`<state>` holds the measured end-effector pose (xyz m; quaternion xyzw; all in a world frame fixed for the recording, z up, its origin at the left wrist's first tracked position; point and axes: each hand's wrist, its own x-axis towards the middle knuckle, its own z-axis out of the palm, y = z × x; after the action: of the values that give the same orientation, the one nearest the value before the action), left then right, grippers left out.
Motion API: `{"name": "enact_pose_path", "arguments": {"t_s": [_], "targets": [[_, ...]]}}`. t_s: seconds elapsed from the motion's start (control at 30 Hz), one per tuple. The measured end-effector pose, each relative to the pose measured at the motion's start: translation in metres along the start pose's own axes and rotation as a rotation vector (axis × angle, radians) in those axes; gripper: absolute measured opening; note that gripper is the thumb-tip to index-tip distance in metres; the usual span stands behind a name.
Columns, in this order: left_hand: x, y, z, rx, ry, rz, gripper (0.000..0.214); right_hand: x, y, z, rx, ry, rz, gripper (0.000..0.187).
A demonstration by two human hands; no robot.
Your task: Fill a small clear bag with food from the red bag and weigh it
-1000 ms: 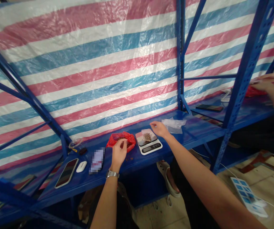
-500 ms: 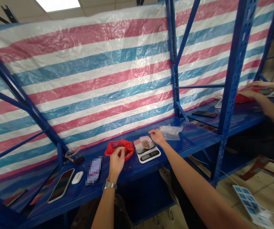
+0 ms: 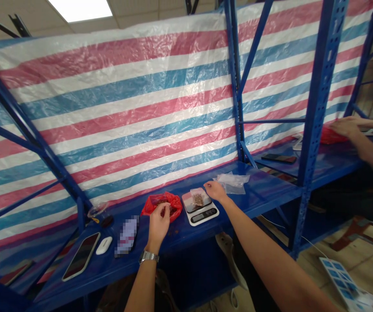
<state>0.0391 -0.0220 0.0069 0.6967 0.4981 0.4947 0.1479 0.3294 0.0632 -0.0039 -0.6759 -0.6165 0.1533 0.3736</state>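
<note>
Blue shelf edge (image 3: 186, 240) fronts hands apart: left (image 3: 159, 226) over red bag (image 3: 150, 207), right (image 3: 215, 191) beside digital scale (image 3: 204, 215).

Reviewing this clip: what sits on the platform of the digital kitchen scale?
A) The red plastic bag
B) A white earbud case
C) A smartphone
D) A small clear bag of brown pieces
D: a small clear bag of brown pieces lies on the digital kitchen scale, beside the right hand.
</note>
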Motion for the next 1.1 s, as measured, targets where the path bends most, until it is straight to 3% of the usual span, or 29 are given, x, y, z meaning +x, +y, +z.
{"name": "enact_pose_path", "arguments": {"t_s": [0.53, 0.73, 1.1], "targets": [[0.000, -0.008, 0.001, -0.009, 0.019, 0.008, 0.032, -0.002, -0.011, 0.019, -0.016, -0.016, -0.082, 0.026], [-0.002, -0.002, -0.002, -0.011, 0.027, -0.005, 0.032, -0.007, -0.017, 0.017, -0.039, -0.011, -0.048, 0.032], [0.000, -0.003, 0.001, -0.035, 0.060, 0.029, 0.027, -0.014, -0.029, 0.011, 0.098, -0.004, -0.107, 0.022]]}}
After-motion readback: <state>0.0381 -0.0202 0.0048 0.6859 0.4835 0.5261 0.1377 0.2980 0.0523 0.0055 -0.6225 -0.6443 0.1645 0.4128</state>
